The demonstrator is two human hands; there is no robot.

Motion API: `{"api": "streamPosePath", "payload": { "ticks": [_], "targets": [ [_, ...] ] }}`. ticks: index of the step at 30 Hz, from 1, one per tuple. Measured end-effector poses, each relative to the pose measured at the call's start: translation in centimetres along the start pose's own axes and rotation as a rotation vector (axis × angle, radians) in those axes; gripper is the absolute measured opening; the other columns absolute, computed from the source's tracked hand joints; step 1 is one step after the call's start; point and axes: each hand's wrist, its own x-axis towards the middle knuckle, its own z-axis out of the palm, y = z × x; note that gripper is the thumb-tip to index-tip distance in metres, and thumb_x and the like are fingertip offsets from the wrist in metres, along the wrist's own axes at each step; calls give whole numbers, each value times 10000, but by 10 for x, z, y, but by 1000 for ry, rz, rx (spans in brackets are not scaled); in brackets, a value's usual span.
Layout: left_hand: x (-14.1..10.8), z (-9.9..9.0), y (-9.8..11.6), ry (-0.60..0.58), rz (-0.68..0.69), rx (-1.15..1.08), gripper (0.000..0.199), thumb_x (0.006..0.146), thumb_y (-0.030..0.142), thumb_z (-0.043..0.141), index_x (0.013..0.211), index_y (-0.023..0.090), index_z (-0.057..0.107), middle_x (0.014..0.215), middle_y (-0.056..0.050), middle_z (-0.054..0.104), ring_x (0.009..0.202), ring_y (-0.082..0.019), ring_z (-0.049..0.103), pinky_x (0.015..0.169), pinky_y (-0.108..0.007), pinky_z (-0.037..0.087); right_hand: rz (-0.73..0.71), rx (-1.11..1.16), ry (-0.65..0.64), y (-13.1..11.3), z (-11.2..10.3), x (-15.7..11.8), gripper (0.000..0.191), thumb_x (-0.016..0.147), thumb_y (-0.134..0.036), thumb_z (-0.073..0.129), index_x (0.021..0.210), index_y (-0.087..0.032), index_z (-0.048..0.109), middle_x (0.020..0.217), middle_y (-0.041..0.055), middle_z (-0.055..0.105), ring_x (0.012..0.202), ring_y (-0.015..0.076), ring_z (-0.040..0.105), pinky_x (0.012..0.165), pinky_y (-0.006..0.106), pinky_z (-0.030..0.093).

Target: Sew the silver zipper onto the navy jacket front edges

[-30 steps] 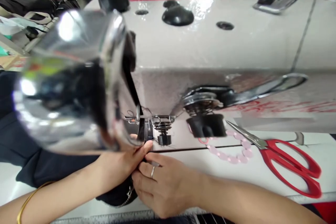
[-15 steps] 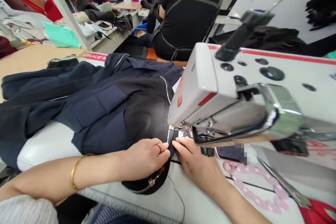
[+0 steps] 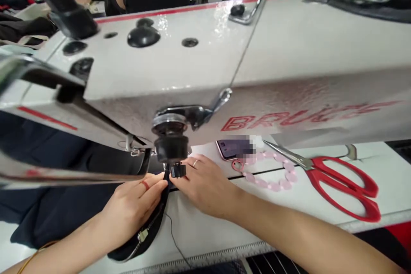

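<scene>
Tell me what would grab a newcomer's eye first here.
The big white sewing machine dominates, stretching across the view with red lettering on its side. Next come the bright red-handled scissors, lying at the right beside a pink beaded loop. Below the machine, two hands meet at dark fabric.

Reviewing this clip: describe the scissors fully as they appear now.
The scissors have two looped handles, glossy red and plastic-looking, and slim silvery metal blades that look closed. They lie flat on the white sewing table, tips pointing left and away from the person, handles at the right. A pink beaded strap lies beside the blades; whether they touch is unclear. The right hand is clear of them.
</scene>
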Motion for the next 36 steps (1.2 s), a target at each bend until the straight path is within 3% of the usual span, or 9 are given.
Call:
{"api": "streamPosePath", "payload": {
  "ticks": [4,8,11,15,21,27,36],
  "targets": [
    [-2,-1,1,-38,-5,30,188,874,131,410,990,127,558,853,-54,660,710,-120,610,594,-209,504,-13,5,42,-3,1,1,94,844,-150,445,826,-165,536,852,33,559,789,186,477,698,326,337],
    [-2,-2,3,-33,-60,15,108,865,146,449,858,152,557,711,-3,636,684,-115,602,642,-226,509,-42,-1,29,-5,3,2,126,868,-161,426,788,-168,523,860,29,550,775,169,466,690,323,335],
    [-1,0,4,11,-48,19,115,857,159,475,934,146,559,794,-11,653,760,-132,608,722,-258,523,-56,-3,-8,-5,5,2,93,861,-141,441,823,-165,523,854,23,546,771,163,462,700,328,336],
    [-1,2,3,22,-36,50,173,867,192,461,974,113,572,834,-44,644,766,-135,604,664,-228,539,-84,-11,-36,-5,6,1,109,858,-120,438,821,-165,530,819,22,546,751,159,462,698,325,345],
    [-2,1,2,21,5,134,223,887,217,425,888,116,623,903,-68,658,826,-151,619,701,-252,562,-124,-32,11,-5,4,1,125,871,-146,435,840,-167,554,995,52,592,911,191,483,773,339,352],
    [-4,1,3,-49,106,185,215,879,148,421,916,94,626,966,-93,660,924,-173,605,824,-288,536,-107,7,33,-9,4,2,127,896,-187,420,895,-163,544,852,28,638,793,155,531,735,315,352],
    [-4,2,-2,-15,107,138,220,891,153,399,919,80,604,964,-96,655,890,-179,614,796,-296,534,-88,-31,8,-11,2,1,157,874,-117,438,881,-172,585,861,25,662,796,144,541,701,290,341]
  ]
}}
